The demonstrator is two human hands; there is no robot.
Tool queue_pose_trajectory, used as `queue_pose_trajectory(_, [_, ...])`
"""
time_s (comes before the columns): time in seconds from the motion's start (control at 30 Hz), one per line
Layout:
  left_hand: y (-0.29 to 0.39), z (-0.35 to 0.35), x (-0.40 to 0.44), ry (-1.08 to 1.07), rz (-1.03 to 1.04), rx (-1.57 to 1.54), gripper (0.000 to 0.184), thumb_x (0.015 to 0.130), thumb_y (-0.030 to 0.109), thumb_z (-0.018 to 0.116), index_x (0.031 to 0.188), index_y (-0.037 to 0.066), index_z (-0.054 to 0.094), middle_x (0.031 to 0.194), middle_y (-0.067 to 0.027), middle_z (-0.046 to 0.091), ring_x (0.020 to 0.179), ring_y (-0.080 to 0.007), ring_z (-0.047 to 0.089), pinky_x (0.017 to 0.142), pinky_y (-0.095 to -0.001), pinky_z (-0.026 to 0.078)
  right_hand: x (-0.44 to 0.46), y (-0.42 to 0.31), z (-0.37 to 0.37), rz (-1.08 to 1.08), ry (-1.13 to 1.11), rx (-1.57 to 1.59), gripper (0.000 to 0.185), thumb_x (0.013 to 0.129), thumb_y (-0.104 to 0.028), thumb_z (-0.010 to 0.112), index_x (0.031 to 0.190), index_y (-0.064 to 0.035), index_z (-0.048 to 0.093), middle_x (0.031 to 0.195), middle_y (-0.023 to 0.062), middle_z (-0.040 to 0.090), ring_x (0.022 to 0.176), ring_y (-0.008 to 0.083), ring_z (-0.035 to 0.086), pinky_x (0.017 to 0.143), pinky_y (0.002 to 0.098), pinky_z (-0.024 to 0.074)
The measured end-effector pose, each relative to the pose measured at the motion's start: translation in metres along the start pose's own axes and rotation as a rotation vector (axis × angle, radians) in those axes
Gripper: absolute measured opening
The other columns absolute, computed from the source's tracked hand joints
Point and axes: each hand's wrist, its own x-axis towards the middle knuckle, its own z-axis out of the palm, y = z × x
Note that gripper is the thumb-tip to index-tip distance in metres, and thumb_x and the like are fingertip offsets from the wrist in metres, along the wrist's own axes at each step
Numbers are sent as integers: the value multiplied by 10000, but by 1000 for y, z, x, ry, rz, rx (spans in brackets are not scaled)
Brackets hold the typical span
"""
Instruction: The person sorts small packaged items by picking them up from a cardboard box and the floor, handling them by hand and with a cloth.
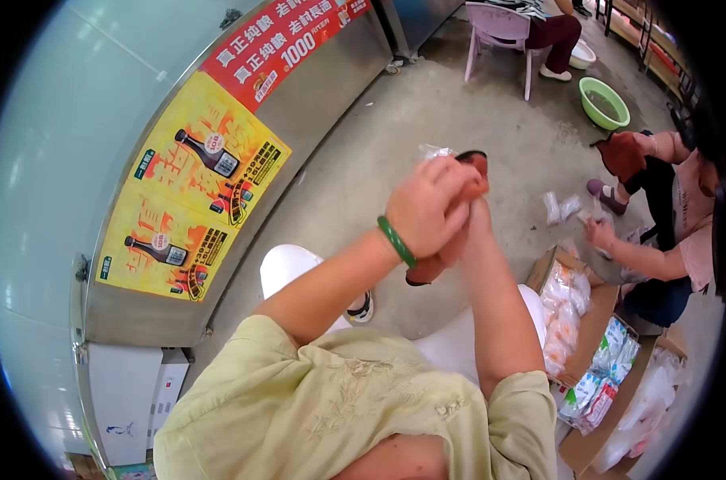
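Observation:
Both of my hands meet in front of my chest, above the grey floor. My left hand (pixel 429 206), with a green bangle at the wrist, has its fingers bent over a reddish-brown cloth item with dark edging (pixel 476 162). My right hand (pixel 468 230) lies under and beside it, mostly hidden by the other hand, and its fingers cannot be made out. Part of the same brown item (pixel 425 270) hangs below the hands. A bit of clear plastic (pixel 436 150) shows just above the fingers.
Cardboard boxes (pixel 600 320) with plastic-wrapped goods stand at the lower right. A seated co-worker (pixel 695 212) handles a brown item and plastic. Small clear packets (pixel 561 208) lie on the floor. Behind are a green basin (pixel 604 104) and a pink chair (pixel 497 30). A postered metal counter (pixel 299 112) runs along the left.

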Motion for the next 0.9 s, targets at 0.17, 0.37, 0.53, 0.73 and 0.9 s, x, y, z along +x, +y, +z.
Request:
queue_pose_trajectory(0.17, [-34, 4, 29, 112, -112, 77, 259, 790, 58, 576, 1044, 85, 621, 975, -127, 612, 891, -326, 597, 760, -375, 495, -7, -6, 8, 66, 227, -290, 448, 996, -351, 382, 1361, -90, 400, 1312, 77, 514, 1177, 200, 525, 983, 359, 451])
queue_pose_trajectory(0.37, [-117, -14, 32, 51, -437, -164, 192, 887, 2, 510, 1047, -11, 614, 1011, -71, 672, 969, -150, 632, 904, -270, 477, -24, -23, 27, 129, 248, -277, 359, 977, -352, 429, 1154, -61, 543, 924, 72, 633, 788, 180, 602, 685, 303, 488])
queue_pose_trajectory(0.53, [-101, -44, 11, 32, -540, -466, 174, 898, 53, 543, 1047, 17, 624, 986, -55, 677, 934, -135, 627, 863, -264, 478, -41, -56, 24, 70, 10, 71, 394, 973, -358, 393, 1114, -32, 563, 864, 117, 588, 691, 206, 538, 650, 320, 464])
queue_pose_trajectory(0.73, [-35, -63, 24, 118, -352, -387, 206, 878, 66, 604, 1082, 49, 620, 1048, -76, 652, 969, -137, 594, 859, -263, 459, -32, -50, -1, 45, 59, -46, 449, 975, -405, 390, 1135, -33, 583, 923, 121, 631, 767, 224, 624, 717, 341, 525])
queue_pose_trajectory(0.9, [15, -17, 27, 16, 149, 44, 169, 834, 19, 561, 983, 63, 626, 1068, -108, 623, 1042, -260, 553, 913, -365, 420, -24, -25, 19, -28, 143, -314, 407, 972, -382, 412, 1171, -61, 565, 1092, 75, 618, 965, 185, 616, 839, 338, 512])
